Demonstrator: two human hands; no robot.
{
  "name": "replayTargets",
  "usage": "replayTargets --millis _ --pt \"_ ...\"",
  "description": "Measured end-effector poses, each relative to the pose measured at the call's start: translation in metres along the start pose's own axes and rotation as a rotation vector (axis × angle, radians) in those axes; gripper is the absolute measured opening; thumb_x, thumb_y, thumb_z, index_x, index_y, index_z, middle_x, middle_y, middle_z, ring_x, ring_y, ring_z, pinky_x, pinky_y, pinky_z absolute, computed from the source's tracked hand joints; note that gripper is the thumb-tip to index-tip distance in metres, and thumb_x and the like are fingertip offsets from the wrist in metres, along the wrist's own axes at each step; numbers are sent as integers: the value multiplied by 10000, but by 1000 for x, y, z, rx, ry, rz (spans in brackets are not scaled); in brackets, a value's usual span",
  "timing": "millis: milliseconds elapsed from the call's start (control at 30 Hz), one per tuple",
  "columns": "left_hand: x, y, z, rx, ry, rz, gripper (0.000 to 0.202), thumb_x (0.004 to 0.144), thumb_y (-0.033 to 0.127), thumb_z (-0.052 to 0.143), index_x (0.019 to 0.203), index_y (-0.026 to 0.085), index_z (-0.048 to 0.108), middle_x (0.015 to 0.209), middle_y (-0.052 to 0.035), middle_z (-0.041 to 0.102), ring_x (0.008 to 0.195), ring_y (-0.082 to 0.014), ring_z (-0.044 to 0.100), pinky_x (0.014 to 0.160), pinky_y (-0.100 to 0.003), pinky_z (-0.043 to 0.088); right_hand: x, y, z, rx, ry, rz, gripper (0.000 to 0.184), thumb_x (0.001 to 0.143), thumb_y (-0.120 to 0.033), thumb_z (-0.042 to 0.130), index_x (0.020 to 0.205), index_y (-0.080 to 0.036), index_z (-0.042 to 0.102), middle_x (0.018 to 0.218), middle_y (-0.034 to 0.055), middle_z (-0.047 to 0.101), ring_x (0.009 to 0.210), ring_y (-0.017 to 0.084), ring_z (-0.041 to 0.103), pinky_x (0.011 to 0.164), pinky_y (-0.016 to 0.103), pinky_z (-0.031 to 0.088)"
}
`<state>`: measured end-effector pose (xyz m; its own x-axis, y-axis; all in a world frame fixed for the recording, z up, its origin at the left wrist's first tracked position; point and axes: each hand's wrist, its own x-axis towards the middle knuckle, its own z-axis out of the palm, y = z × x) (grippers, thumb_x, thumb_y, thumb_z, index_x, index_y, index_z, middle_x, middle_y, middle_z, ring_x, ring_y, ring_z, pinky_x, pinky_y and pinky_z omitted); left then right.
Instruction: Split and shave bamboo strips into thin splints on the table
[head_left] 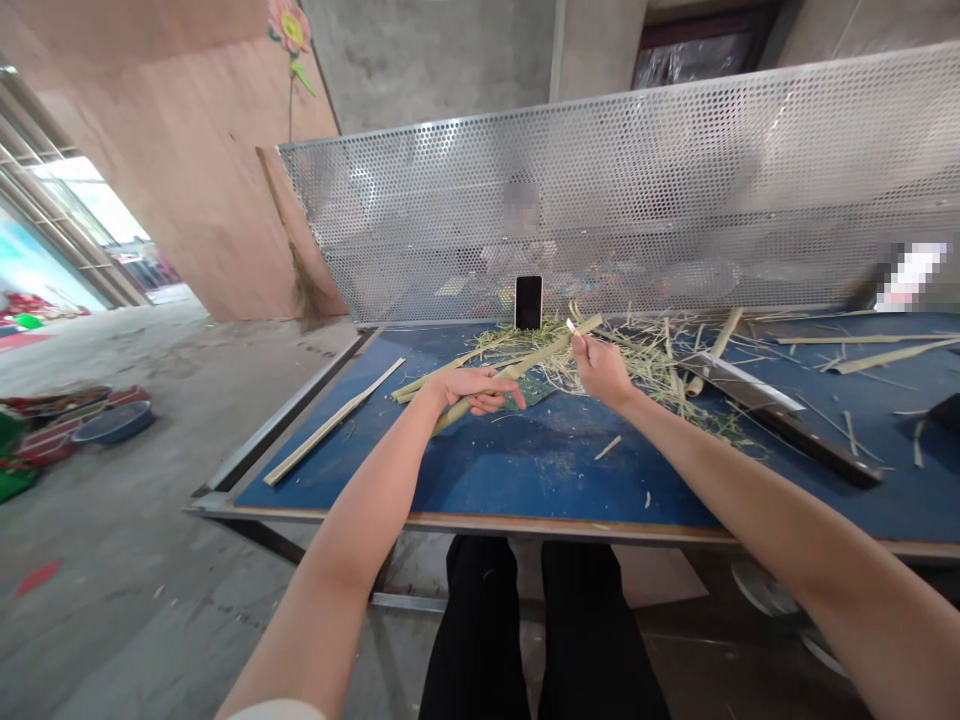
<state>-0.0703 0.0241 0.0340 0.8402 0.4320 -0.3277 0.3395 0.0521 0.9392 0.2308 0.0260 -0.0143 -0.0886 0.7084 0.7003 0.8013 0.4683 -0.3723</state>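
My left hand (474,388) lies on a long green bamboo strip (534,358) that runs diagonally across the blue table (525,470); its fingers curl over the strip and press it down. My right hand (598,368) is closed in a pinch around a small pale blade or sliver (571,326), held just above the strip's far end. A heap of thin bamboo shavings (645,362) lies behind both hands.
A phone (529,301) leans upright against the perforated metal screen (615,200). A large cleaver (757,400) lies at the right among more bamboo strips (885,355). A pale slat (334,421) rests near the table's left edge. Bowls (112,420) sit on the floor at left.
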Motion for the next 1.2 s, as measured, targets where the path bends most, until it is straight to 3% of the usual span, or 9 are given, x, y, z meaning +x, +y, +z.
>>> replayTargets --millis 467,667,1200 --pt "3 -4 -2 31 36 61 420 980 513 768 1116 119 819 535 61 356 477 -103 302 466 -254 394 -3 -1 0 123 7 -8 574 1113 -667 260 723 -280 426 582 30 519 548 216 511 649 361 369" --pt "5 -8 -5 44 77 87 379 928 408 833 1202 151 787 535 79 397 470 -104 373 509 -246 453 -3 -2 -1 97 19 -22 580 1116 -659 242 723 -278 435 582 31 533 544 209 501 640 357 356" --pt "3 4 9 126 155 85 339 936 380 817 1199 169 782 540 88 384 458 -92 353 502 -250 415 -3 -2 -2 94 0 14 579 1104 -661 250 711 -277 432 584 39 549 553 211 528 644 356 375"
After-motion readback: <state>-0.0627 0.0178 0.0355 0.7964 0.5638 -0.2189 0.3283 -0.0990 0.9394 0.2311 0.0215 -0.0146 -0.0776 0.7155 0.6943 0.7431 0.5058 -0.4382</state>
